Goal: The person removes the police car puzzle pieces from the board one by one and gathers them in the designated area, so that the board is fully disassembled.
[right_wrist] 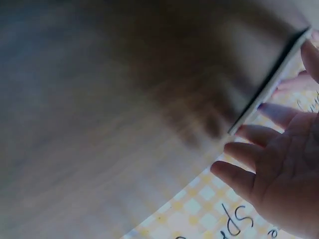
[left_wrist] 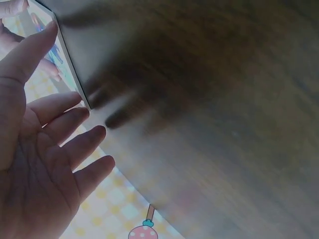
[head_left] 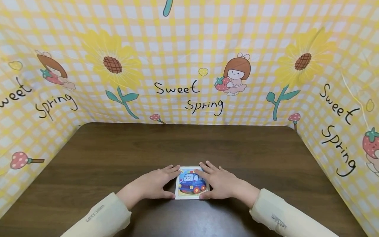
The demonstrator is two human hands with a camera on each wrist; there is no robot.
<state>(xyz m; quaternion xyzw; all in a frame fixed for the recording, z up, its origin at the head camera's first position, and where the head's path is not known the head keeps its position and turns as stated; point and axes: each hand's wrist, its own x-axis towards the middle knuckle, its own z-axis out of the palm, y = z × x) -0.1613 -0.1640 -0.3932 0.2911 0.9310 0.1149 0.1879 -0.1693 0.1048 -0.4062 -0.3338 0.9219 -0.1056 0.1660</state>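
Observation:
A flat square picture board [head_left: 191, 183] with a white border and a blue cartoon car lies on the brown table [head_left: 189, 144], near its front middle. Along its left side, my left hand [head_left: 154, 184] touches the edge, thumb at the lower corner and fingertips at the upper one. My right hand [head_left: 220, 182] lies at the opposite side, its index finger reaching over the picture and its thumb at the lower right corner. The fingers of both hands are nearly straight. In the left wrist view, the thumb [left_wrist: 37, 47] meets the board's thin edge [left_wrist: 72, 64].
A yellow checked cloth [head_left: 183, 42] with printed flowers, figures and lettering stands around the table at the back and both sides. Dark wood surface spreads behind and beside the hands. The table's back corners are rounded.

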